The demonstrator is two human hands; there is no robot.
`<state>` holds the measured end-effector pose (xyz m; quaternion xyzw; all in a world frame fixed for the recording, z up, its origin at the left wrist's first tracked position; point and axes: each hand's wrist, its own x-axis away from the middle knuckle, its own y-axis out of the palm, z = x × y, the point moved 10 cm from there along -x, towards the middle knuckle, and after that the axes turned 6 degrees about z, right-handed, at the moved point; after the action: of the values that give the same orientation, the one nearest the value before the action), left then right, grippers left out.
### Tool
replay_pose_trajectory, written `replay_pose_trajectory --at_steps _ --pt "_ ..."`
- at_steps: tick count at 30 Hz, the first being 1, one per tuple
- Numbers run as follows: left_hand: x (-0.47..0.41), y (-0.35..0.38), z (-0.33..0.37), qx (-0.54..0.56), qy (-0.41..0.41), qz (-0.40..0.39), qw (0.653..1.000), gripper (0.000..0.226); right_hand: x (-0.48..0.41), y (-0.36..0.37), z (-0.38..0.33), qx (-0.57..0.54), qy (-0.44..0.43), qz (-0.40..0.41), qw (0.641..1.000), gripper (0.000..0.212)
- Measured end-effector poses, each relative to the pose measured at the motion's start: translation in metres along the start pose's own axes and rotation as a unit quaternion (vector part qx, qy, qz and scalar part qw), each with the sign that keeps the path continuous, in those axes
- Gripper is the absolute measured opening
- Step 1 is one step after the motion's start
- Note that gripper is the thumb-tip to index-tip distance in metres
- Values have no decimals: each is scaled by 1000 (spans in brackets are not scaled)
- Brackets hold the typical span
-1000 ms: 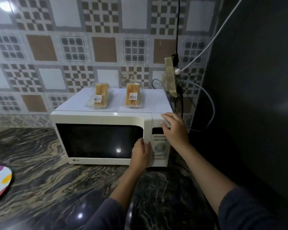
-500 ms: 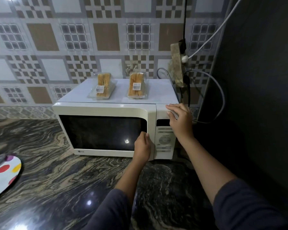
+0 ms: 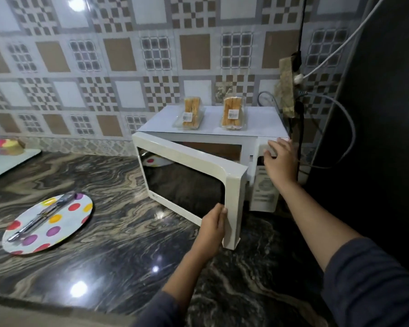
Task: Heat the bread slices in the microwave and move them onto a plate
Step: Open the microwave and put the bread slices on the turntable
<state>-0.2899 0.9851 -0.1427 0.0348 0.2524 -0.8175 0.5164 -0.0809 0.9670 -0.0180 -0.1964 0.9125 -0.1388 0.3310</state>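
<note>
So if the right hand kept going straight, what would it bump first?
The control panel of the microwave; the right hand seems to rest on its top corner, though depth is unclear.

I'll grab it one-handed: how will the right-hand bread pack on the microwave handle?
Probably light: the bread pack holds slices in thin clear plastic. That glossy shell may slip or buckle if squeezed hard. It lies flat on the microwave, so rolling seems unlikely.
</note>
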Motion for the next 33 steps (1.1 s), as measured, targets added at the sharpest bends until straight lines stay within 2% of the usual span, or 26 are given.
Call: replay_pose_trajectory --at_steps 2,4,6,10,12,15,17,22,28,33 --pt "19 -13 0 4 3 20 1000 29 31 5 -16 -122 50 -48 990 31" --pt "39 -30 -3 12 2 63 998 27 73 20 -48 -273 87 -178 941 27" --pt "59 -47 -7 28 -5 101 994 25 116 25 -88 -306 33 -287 907 24" --pt "101 -84 -11 60 -11 156 986 28 179 24 -145 -294 -97 -352 883 21" --pt "119 -108 -16 58 -16 185 981 35 206 32 -166 -259 -155 -353 886 20" --pt "140 -149 -28 54 -28 223 973 49 240 41 -198 -225 -253 -297 893 25" --pt "151 -177 -39 48 -39 248 967 41 263 53 -219 -196 -297 -262 897 28" --pt "166 -238 -69 64 -126 291 946 45 301 91 -273 -153 -300 -233 912 33" --pt "172 -302 -108 75 -215 320 920 49 336 140 -321 -57 -322 -288 900 48" --pt "168 -325 -120 76 -241 326 911 50 341 160 -336 -34 -336 -290 895 51"
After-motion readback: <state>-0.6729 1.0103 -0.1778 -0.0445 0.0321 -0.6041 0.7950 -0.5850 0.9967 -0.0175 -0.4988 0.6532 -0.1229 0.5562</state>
